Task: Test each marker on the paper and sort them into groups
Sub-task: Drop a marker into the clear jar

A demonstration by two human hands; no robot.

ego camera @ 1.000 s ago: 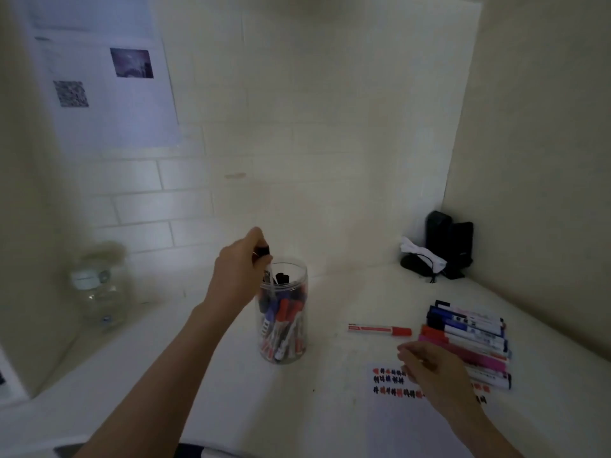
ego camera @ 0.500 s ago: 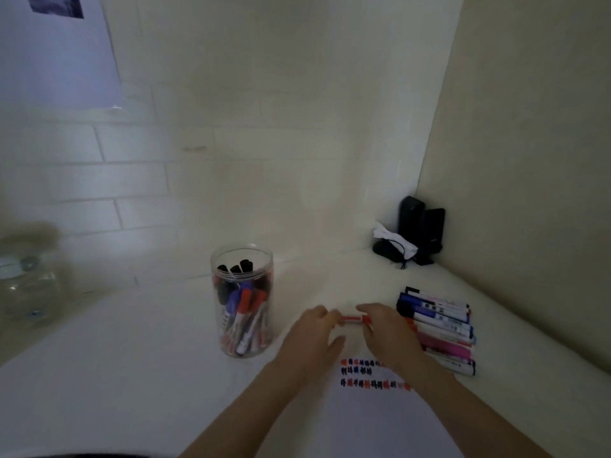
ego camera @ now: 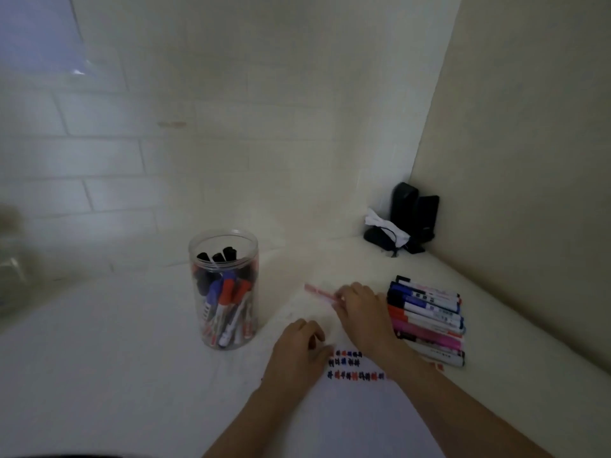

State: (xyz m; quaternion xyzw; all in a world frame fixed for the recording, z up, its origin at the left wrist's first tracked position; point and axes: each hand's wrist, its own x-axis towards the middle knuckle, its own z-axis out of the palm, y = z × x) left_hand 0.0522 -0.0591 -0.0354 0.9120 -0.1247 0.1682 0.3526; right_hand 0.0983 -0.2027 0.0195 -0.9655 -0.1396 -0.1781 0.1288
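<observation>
The red marker (ego camera: 320,293) is now being carried in the right hand (ego camera: 362,312), pinched at one end between thumb and fingertips, its blurred barrel pointing toward ten o'clock above the white table (ego camera: 132,358). Half a second ago both hands were meeting on it; now the left hand (ego camera: 299,350) is pulling away toward seven o'clock with its fingers loosely curled (whether the cap is tucked inside them I cannot tell). That parting suggests the marker is being uncapped for its test stroke, so the testing step is likely starting rather than finishing.

The paper (ego camera: 357,421) is lying at six o'clock of the marker, under both wrists, with rows of red, blue and black test marks (ego camera: 350,363) along its far edge. At three o'clock the sorted markers (ego camera: 426,319) are lying side by side. At nine o'clock the clear jar (ego camera: 223,289) is holding the untested ones upright. Black objects with a white cloth (ego camera: 401,223) are sitting in the corner at one o'clock.
</observation>
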